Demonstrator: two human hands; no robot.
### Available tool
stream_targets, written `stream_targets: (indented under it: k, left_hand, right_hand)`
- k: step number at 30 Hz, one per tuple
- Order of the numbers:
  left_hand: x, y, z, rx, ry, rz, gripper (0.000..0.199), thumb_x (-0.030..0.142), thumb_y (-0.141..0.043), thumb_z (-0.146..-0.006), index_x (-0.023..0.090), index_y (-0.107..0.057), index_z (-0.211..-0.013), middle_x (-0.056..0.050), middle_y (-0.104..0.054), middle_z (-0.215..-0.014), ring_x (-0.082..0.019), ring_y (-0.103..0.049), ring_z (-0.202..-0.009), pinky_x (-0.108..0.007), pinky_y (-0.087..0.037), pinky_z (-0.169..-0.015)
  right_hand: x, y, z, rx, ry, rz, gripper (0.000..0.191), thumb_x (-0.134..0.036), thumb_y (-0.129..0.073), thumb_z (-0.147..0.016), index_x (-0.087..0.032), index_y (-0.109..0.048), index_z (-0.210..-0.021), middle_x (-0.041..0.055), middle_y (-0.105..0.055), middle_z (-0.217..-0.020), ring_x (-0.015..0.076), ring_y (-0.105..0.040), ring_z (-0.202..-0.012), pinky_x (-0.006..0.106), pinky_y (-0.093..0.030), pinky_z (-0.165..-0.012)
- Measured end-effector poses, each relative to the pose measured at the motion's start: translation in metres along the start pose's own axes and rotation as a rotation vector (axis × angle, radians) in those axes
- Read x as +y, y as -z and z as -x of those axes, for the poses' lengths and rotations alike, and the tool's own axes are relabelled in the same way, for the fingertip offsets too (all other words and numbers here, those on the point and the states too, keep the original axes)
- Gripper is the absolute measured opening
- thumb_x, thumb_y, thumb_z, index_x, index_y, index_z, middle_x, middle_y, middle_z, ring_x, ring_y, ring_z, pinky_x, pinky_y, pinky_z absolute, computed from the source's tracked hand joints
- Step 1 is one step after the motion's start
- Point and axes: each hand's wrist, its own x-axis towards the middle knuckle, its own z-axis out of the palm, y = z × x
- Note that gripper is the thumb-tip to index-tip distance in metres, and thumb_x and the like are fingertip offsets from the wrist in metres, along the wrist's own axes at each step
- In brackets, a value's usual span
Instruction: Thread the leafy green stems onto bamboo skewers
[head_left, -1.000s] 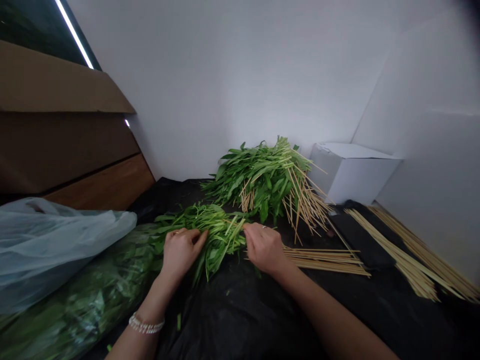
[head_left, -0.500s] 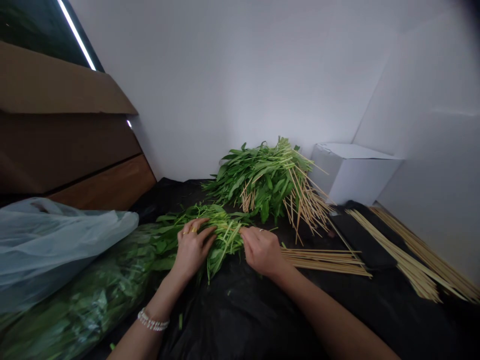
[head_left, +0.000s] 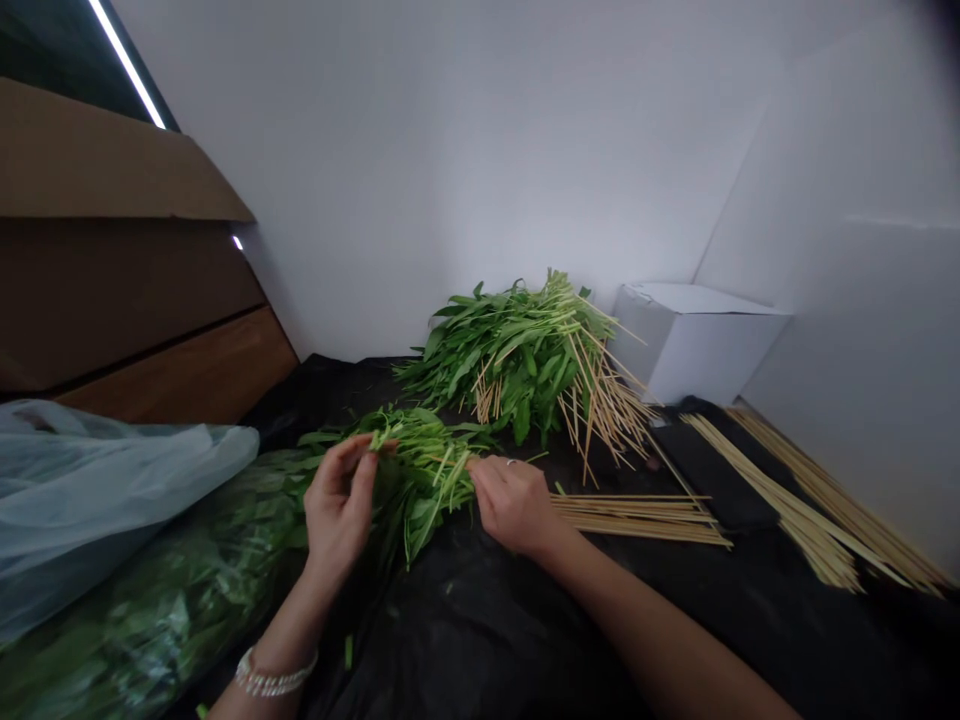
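Observation:
My left hand [head_left: 341,500] is raised at the left side of a loose heap of leafy greens [head_left: 427,455]. Its thumb and fingers pinch a green stem [head_left: 381,440]. At the heap's right edge, my right hand [head_left: 514,505] is closed, with its fingertips against the pale cut stems. What lies inside that grip is mostly hidden. Just right of it, a bundle of thin bamboo skewers [head_left: 641,518] lies flat. Behind both hands is a pile of greens [head_left: 510,345] threaded on skewers, with bare skewer ends [head_left: 600,400] pointing down and right.
A clear plastic bag [head_left: 172,570] of greens and a whitish plastic sheet [head_left: 112,480] lie at left, before a cardboard box [head_left: 112,290]. More skewers [head_left: 780,500] rest at right beside a dark flat object [head_left: 720,480]. A white box [head_left: 697,345] stands by the wall. Black plastic [head_left: 480,640] covers the surface.
My left hand has moved left from the heap and lifted a stem between its fingertips. The right hand stays closed at the heap's edge. The view has shifted slightly.

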Motion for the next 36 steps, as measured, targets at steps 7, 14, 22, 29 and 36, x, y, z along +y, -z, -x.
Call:
stream_targets:
  k: [7,14,22,29,36]
  left_hand:
    - [-0.01,-0.012,-0.002,-0.342,0.477,0.357,0.046,0.045,-0.072,-0.075,0.017,-0.065,-0.111,-0.009,-0.075,-0.091,-0.022,-0.07,-0.08,-0.031,-0.055,-0.077]
    - [-0.007,-0.011,-0.001,-0.36,0.487,0.37,0.036,0.035,-0.079,-0.068,0.018,-0.069,-0.099,-0.005,-0.072,-0.088,-0.018,-0.067,-0.08,-0.026,-0.052,-0.074]
    - [-0.01,-0.01,-0.003,-0.245,0.396,0.411,0.017,0.028,-0.078,-0.069,0.019,-0.069,-0.08,-0.006,-0.068,-0.114,-0.02,-0.062,-0.103,-0.027,-0.047,-0.089]
    - [-0.008,-0.003,-0.013,-0.026,0.452,0.537,0.026,0.031,-0.081,-0.063,0.02,-0.067,-0.082,0.0,-0.071,-0.083,-0.014,-0.064,-0.077,-0.022,-0.05,-0.073]
    - [-0.006,-0.01,-0.003,-0.255,0.553,0.435,0.038,0.039,-0.08,-0.066,0.018,-0.066,-0.094,-0.003,-0.074,-0.081,-0.016,-0.067,-0.07,-0.026,-0.053,-0.068]
  right_hand:
    - [-0.001,0.0,0.001,-0.032,0.01,0.005,0.021,-0.015,-0.04,-0.092,-0.016,-0.062,-0.092,0.0026,-0.061,-0.071,0.0159,-0.054,-0.064,0.03,-0.034,-0.06]
    - [-0.001,0.0,0.001,-0.094,0.005,0.049,0.019,-0.015,-0.042,-0.092,-0.017,-0.061,-0.089,0.0017,-0.06,-0.069,0.0157,-0.053,-0.063,0.03,-0.032,-0.06]
    - [-0.001,0.0,0.001,-0.219,-0.021,0.101,0.015,-0.015,-0.048,-0.091,-0.019,-0.062,-0.096,0.0019,-0.063,-0.076,0.0159,-0.056,-0.069,0.03,-0.032,-0.061]
    - [0.001,-0.003,0.003,-0.194,-0.053,0.083,0.015,-0.015,-0.048,-0.09,-0.018,-0.062,-0.093,0.0031,-0.063,-0.073,0.0155,-0.056,-0.066,0.028,-0.034,-0.06]
    - [0.0,0.002,0.002,-0.023,0.008,-0.004,0.023,-0.015,-0.043,-0.092,-0.013,-0.063,-0.103,0.0032,-0.061,-0.071,0.0153,-0.056,-0.065,0.028,-0.038,-0.061]
